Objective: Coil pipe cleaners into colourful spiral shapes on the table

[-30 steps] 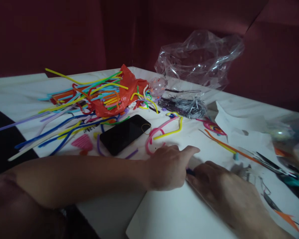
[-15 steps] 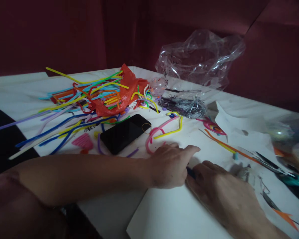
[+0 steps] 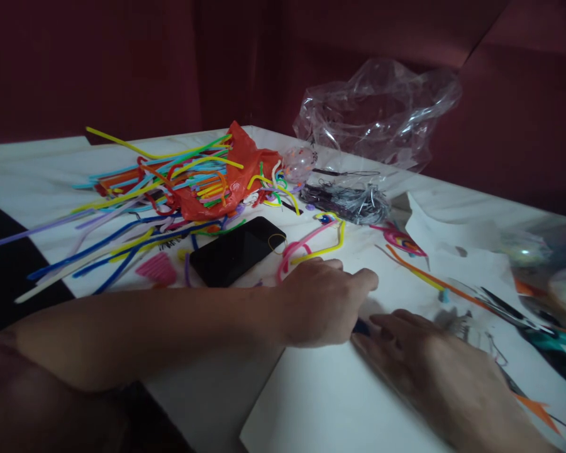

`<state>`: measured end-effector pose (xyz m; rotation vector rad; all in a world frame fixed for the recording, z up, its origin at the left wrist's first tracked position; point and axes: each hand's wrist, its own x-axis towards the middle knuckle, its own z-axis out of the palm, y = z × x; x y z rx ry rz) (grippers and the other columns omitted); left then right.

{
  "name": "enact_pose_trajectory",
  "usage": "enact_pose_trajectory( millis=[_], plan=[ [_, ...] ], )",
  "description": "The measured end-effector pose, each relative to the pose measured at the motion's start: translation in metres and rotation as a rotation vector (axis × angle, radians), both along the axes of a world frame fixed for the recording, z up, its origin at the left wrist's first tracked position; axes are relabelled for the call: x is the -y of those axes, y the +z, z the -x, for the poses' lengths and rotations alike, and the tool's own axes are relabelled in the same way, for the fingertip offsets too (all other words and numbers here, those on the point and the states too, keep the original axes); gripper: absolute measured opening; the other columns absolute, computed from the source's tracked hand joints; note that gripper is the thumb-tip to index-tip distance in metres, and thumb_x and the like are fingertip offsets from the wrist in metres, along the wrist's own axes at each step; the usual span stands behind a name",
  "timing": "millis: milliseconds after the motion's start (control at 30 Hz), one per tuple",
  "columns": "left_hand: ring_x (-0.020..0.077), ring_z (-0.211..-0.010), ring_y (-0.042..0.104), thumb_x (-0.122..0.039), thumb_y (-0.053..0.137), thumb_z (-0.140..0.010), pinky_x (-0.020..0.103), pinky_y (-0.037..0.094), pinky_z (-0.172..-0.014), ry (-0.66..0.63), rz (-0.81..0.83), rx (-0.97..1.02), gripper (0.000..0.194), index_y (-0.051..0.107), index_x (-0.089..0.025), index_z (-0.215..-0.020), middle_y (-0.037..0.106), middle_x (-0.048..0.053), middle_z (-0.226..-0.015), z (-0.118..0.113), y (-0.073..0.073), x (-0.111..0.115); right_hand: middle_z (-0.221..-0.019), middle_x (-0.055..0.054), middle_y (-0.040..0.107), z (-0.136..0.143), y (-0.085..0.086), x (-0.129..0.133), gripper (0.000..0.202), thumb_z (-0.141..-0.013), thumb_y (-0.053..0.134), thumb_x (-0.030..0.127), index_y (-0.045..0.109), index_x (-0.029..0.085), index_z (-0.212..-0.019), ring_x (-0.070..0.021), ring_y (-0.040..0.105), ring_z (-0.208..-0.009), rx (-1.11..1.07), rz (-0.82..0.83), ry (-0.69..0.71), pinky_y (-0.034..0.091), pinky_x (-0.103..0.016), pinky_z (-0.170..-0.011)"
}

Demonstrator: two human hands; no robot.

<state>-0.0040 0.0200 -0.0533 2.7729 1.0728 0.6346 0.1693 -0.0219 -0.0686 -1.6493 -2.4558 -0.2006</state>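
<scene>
Between my two hands, low over the white sheet (image 3: 306, 402), shows a short dark blue piece (image 3: 361, 327); its kind is mostly covered by my fingers. My left hand (image 3: 323, 302) is closed at the piece's left end, with its index finger bent and its fingertips hidden. From the right, my right hand (image 3: 429, 358) is closed on the piece's other end, thumb against fingers, somewhat blurred. Just beyond my left hand lie a bent pink pipe cleaner (image 3: 306, 240) and a yellow one (image 3: 323, 253). A black phone (image 3: 238, 250) rests to their left.
A red plastic bag (image 3: 245, 165) spills many coloured pipe cleaners (image 3: 155, 182) across the far left. Behind stand a clear plastic bag (image 3: 372, 113) and a packet of dark strands (image 3: 346, 200). Scissors (image 3: 547, 343), paper scraps (image 3: 462, 258) and an orange pipe cleaner (image 3: 457, 288) lie right.
My left hand has risen slightly, its index finger now more curled than stretched out. My right hand has shifted a little down and right. The gap around the dark blue piece is slightly wider.
</scene>
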Motion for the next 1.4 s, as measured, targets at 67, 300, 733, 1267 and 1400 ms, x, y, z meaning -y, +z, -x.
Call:
enact_pose_trajectory(
  millis=[67, 300, 733, 1267, 1400],
  plan=[
    [0.015, -0.063, 0.052, -0.014, 0.045, -0.074, 0.026, 0.037, -0.057, -0.089, -0.05, -0.079, 0.016, 0.053, -0.016, -0.087, 0.057, 0.002, -0.065, 0.003, 0.004, 0.001, -0.061, 0.0, 0.052, -0.01, 0.002, 0.001, 0.039, -0.083, 0.025, 0.039, 0.058, 0.025, -0.065, -0.0174, 0.05, -0.045, 0.007, -0.044, 0.061, 0.024, -0.02, -0.033],
    [0.0165, -0.07, 0.051, -0.018, 0.055, -0.074, 0.031, 0.039, -0.065, -0.39, -0.126, -0.246, 0.005, 0.057, -0.014, -0.076, 0.059, 0.007, -0.081, 0.012, 0.005, 0.033, -0.071, -0.001, 0.057, -0.028, 0.01, -0.015, 0.034, -0.078, 0.033, 0.042, 0.061, 0.025, -0.07, -0.02, 0.055, -0.059, -0.182, 0.209, 0.032, 0.039, -0.028, -0.046],
    [0.0244, -0.089, 0.052, -0.024, 0.06, -0.072, 0.037, 0.036, -0.078, -0.18, -0.215, -0.192, 0.018, 0.058, -0.012, -0.085, 0.059, 0.014, -0.089, -0.004, -0.017, 0.057, -0.053, 0.001, 0.043, -0.012, 0.018, -0.056, 0.038, -0.068, 0.037, 0.05, 0.051, 0.016, -0.057, -0.0133, 0.038, -0.048, -0.287, 0.749, 0.014, 0.027, -0.022, -0.043],
    [0.0245, -0.088, 0.051, -0.028, 0.055, -0.076, 0.035, 0.038, -0.071, -0.176, -0.231, -0.244, 0.025, 0.053, -0.011, -0.096, 0.056, 0.018, -0.098, -0.004, -0.018, 0.055, -0.052, 0.003, 0.047, 0.007, 0.034, -0.049, 0.025, -0.076, 0.052, 0.0, 0.052, 0.013, -0.055, -0.0101, 0.038, -0.051, -0.077, 0.757, -0.118, 0.024, -0.019, -0.044],
    [0.0248, -0.091, 0.05, -0.032, 0.053, -0.078, 0.035, 0.037, -0.073, -0.243, -0.212, -0.286, 0.025, 0.054, -0.011, -0.091, 0.056, 0.017, -0.097, 0.0, -0.011, 0.053, -0.047, 0.005, 0.04, 0.009, 0.032, -0.048, 0.025, -0.076, 0.053, 0.001, 0.052, 0.011, -0.054, -0.0077, 0.034, -0.047, -0.129, 0.79, -0.178, 0.021, -0.018, -0.04]
  ],
)
